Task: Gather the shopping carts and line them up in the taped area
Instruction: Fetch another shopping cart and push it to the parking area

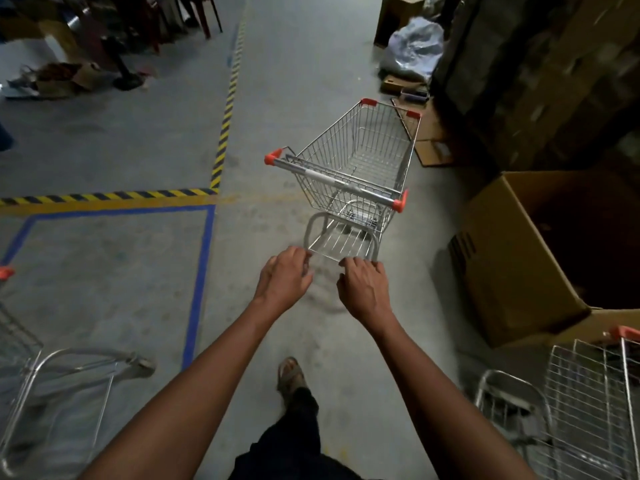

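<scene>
A small wire shopping cart (360, 157) with orange corner caps stands on the concrete floor ahead, its handle (332, 181) towards me and turned slightly. My left hand (284, 275) and my right hand (363, 289) are stretched out side by side below the handle, near the cart's lower rack, with fingers loosely curled and nothing held. The blue tape outline (204, 271) of the marked area lies to the left. A second cart (52, 393) sits inside it at the bottom left. A third cart (588, 393) is at the bottom right.
Yellow-black hazard tape (223, 140) runs along the floor beyond the blue outline. A large open cardboard box (512, 265) sits on the right, with stacked boxes (554, 81) and a plastic bag (414, 46) behind it. Chairs and clutter (69, 77) fill the far left. My foot (291, 375) steps forward.
</scene>
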### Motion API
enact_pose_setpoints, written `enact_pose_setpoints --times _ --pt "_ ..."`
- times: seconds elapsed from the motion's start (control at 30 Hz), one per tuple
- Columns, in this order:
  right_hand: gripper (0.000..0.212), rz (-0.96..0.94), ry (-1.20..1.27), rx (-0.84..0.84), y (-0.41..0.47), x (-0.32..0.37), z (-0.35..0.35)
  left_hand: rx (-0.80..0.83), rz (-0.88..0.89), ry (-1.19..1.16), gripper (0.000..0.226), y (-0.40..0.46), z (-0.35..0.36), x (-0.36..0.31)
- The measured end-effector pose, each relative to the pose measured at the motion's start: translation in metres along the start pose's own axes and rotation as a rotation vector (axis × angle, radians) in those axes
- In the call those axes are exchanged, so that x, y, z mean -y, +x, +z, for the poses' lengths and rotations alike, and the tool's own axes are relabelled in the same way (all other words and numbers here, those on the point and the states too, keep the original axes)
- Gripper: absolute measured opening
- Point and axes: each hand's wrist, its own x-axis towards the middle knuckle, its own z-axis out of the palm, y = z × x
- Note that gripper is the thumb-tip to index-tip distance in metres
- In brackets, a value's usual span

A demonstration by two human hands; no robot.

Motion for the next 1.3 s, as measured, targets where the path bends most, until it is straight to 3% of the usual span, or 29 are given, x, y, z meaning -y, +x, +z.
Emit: enact_pose_setpoints --times 0.3,0.67,0.9,1.07,1.3 --pt "0.018 0.060 -0.080 -0.014 0.130 -0.046 0.006 0.013 0.091 0.026 0.038 0.165 0.004 0.009" --pt "0.044 0.137 -0.012 0.095 0.231 -0.080 0.040 0.182 0.163 0.123 0.059 0.283 0.045 0.046" --pt "0.012 0.027 0.069 0.190 0.265 -0.108 0.068 0.312 0.109 0.246 0.034 0.334 0.076 0.045" --pt "0.019 -0.077 0.114 0.267 0.288 -0.121 0.074 0.417 0.083 0.409 0.020 0.355 0.084 0.034" --pt "0.030 -0.098 0.140 0.252 0.290 -0.125 0.080 0.373 -0.042 0.472 0.022 0.355 0.101 0.028"
